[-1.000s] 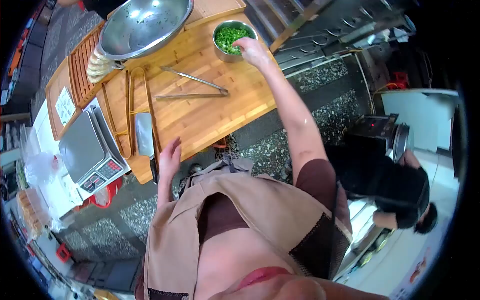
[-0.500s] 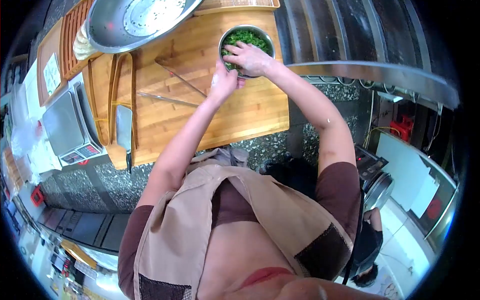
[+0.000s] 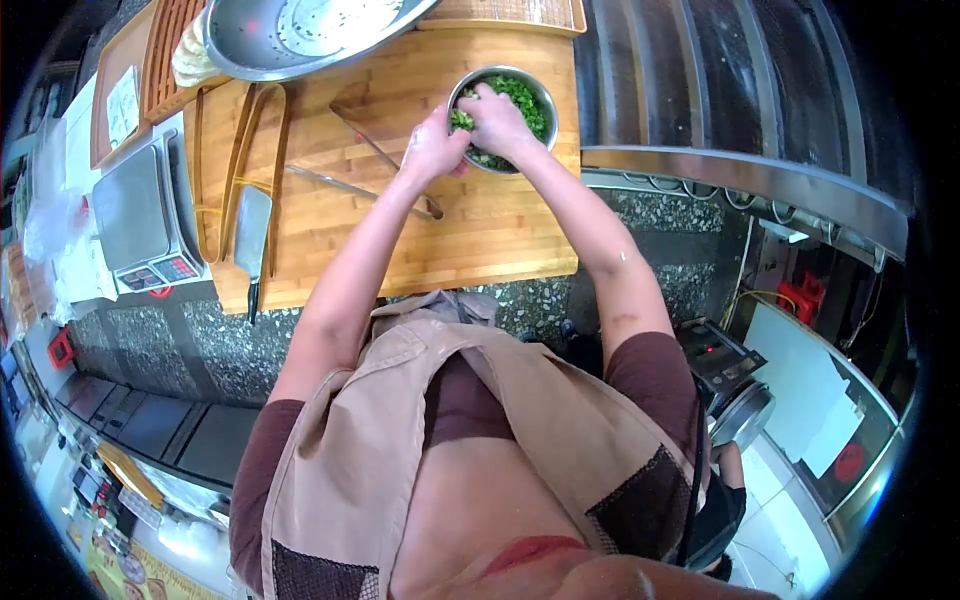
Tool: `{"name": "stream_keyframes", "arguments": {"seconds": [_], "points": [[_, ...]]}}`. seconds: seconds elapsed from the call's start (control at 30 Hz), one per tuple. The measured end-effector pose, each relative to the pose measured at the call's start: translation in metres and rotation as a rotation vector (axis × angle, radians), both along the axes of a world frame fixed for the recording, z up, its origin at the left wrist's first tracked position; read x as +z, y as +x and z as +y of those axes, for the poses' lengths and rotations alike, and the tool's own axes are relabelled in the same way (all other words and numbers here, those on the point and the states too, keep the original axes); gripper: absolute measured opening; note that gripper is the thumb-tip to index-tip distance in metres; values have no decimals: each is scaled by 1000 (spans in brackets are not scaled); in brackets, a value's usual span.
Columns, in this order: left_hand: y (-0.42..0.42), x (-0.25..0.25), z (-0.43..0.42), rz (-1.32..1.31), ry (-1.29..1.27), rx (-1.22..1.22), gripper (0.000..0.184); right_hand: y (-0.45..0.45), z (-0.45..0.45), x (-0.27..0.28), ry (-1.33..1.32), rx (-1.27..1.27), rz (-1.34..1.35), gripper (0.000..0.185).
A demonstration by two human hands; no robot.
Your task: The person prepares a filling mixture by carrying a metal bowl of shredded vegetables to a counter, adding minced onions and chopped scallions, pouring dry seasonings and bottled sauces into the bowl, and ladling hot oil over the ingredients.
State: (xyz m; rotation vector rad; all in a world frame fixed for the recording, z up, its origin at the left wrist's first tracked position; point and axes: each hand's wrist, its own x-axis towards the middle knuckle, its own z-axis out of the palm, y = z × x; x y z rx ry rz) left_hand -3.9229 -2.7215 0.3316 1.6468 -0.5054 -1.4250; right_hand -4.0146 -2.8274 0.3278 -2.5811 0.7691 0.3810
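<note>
The person's right hand (image 3: 499, 124) dips its fingers into chopped greens (image 3: 525, 100) in a metal bowl (image 3: 551, 104), while the left hand (image 3: 436, 148) is at its left edge. On the wooden board (image 3: 490, 240), spread metal tongs (image 3: 370, 144) lie nearby; a cleaver (image 3: 253, 232) lies farther left, near a scale (image 3: 135, 212). A large basin (image 3: 238, 42) overhangs the far edge.

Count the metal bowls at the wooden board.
2: the large bowl at the far edge of the board, and the smaller bowl of chopped greens, right hand inside.
</note>
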Motion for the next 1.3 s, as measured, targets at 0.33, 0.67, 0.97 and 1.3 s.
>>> {"name": "stream_keyframes", "arguments": {"seconds": [0.33, 0.67, 0.97, 1.3], "points": [[-1, -3, 20, 90, 13, 63, 44, -8, 5, 25, 157, -382, -344, 36], [-35, -5, 54, -207, -175, 553, 42, -25, 2, 23, 401, -861, -593, 34], [-20, 20, 42, 1061, -512, 866, 56, 28, 99, 104, 413, -717, -641, 36], [56, 15, 289, 1333, -1462, 865, 40, 131, 378, 131, 649, -221, -595, 33]]}}
